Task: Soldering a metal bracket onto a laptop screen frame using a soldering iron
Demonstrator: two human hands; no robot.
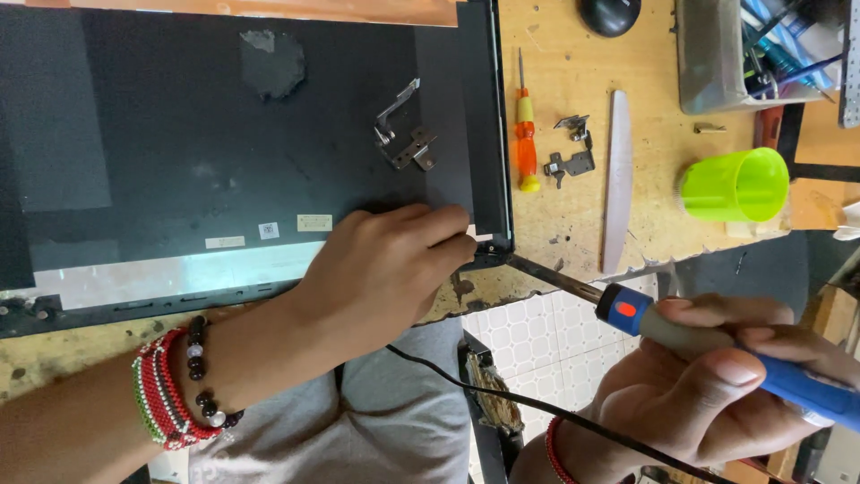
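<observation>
The left hand (381, 269) is pressing down on the near right corner of the dark laptop panel (179, 152), its fingers (439, 224) lying together and flat on it. The right hand (708, 385) is gripping a blue soldering iron (717, 345), fingers clamped around the handle, its tip touching that same corner of the panel. The panel is lying on the wooden counter (555, 54). On the panel is sitting a metal hinge (405, 139); just right of the panel are lying an orange screwdriver (526, 134) and, farther right, a green cup (735, 185).

Colours at the bench
Panel (179, 152) was black, iron (770, 372) blue, cup (735, 184) lime green, screwdriver (526, 143) orange and yellow, surface (645, 90) tan.
</observation>
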